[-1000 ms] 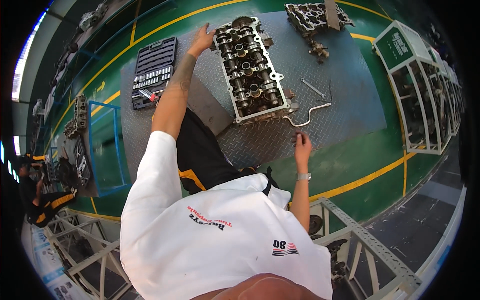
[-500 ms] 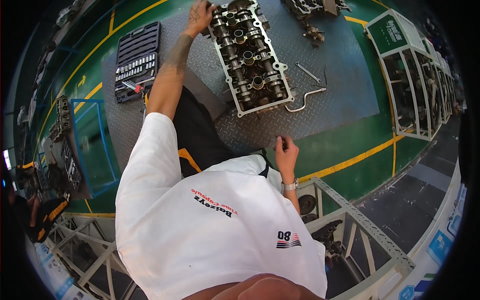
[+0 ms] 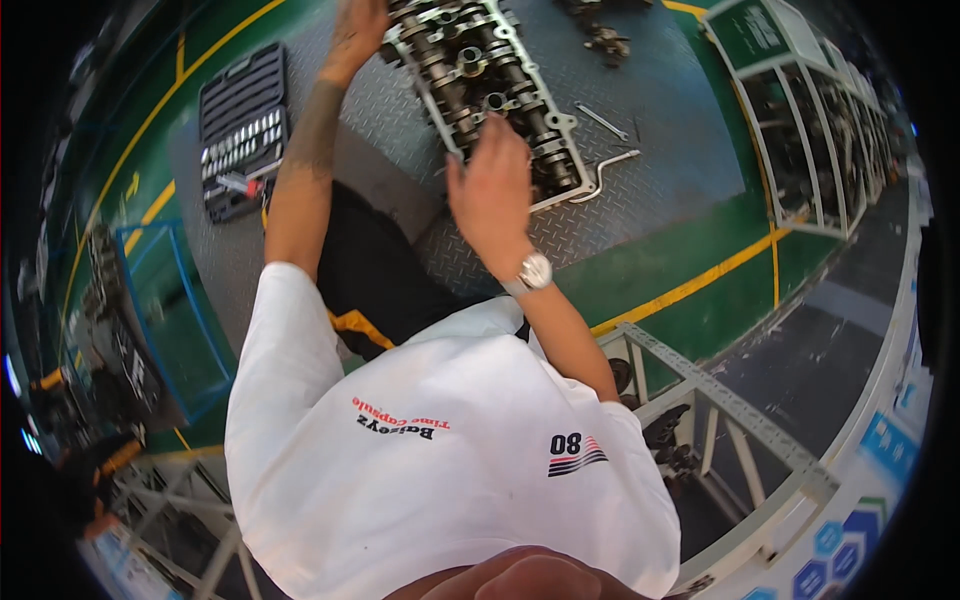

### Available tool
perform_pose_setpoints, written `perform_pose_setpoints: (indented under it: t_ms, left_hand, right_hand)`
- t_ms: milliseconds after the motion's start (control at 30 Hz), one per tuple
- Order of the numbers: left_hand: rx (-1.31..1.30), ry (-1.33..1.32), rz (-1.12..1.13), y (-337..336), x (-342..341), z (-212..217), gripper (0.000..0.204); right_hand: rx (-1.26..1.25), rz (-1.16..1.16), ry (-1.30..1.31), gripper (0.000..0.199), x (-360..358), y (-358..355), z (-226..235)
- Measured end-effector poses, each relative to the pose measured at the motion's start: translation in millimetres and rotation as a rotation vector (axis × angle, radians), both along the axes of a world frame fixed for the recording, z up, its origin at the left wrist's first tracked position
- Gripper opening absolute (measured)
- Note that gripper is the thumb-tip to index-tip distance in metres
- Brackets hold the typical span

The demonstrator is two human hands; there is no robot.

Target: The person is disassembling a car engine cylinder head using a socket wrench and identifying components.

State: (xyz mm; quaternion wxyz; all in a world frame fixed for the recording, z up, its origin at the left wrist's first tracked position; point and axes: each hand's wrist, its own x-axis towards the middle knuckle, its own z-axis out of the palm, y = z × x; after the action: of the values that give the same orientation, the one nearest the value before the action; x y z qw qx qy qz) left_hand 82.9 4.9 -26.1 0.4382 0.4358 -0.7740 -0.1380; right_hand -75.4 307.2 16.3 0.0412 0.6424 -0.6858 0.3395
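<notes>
**Cylinder head on the plate: heavy, hard-edged, grip the casting**

Nearest you, your right hand [image 3: 492, 190] is raised over the near end of the head [image 3: 487, 85], fingers spread apart and holding nothing; whether the fingertips touch the metal you cannot tell from here. A watch [image 3: 535, 271] sits on that wrist.

The head lies flat on the grey chequer plate [image 3: 650, 150], long axis running away from you, valve gear facing up. Judge it as a heavy, rigid metal casting, probably oily, with sharp machined edges and small parts on top that will not bear a lift. Take it by the solid outer walls at both ends, not by the cam area.

Farther off, your left hand [image 3: 352, 40] rests at the far left corner of the head; its fingers are blurred, so their set is unclear.

Just right of the head lie a bent bar [image 3: 612, 167] and a wrench [image 3: 602, 120]. To the left sits an open socket case [image 3: 240, 130].
</notes>
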Motion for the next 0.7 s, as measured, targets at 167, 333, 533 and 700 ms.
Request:
perform_pose_setpoints:
  t_ms: [167, 333, 533, 700]
  left_hand:
    - [-0.292, -0.366, 0.047, -47.6, 89.9, -9.2, 0.049]
    - [-0.177, 0.076, 0.063, -73.2, 107.5, 21.3, 0.053]
    - [0.165, -0.04, -0.234, -14.7, 22.7, 13.4, 0.064]
    - [-0.139, -0.932, -0.215, 56.7, -43.0, -12.5, 0.076]
  right_hand:
    - [0.188, -0.212, -0.236, 0.017, 23.7, -32.9, -18.4]
    - [-0.079, -0.147, -0.723, 0.016, 18.2, 12.5, 21.6]
    - [-0.239, -0.147, -0.859, 0.027, -53.4, 120.3, 69.0]
    - [-0.362, -0.801, -0.654, 0.028, -165.6, 274.9, 122.0]
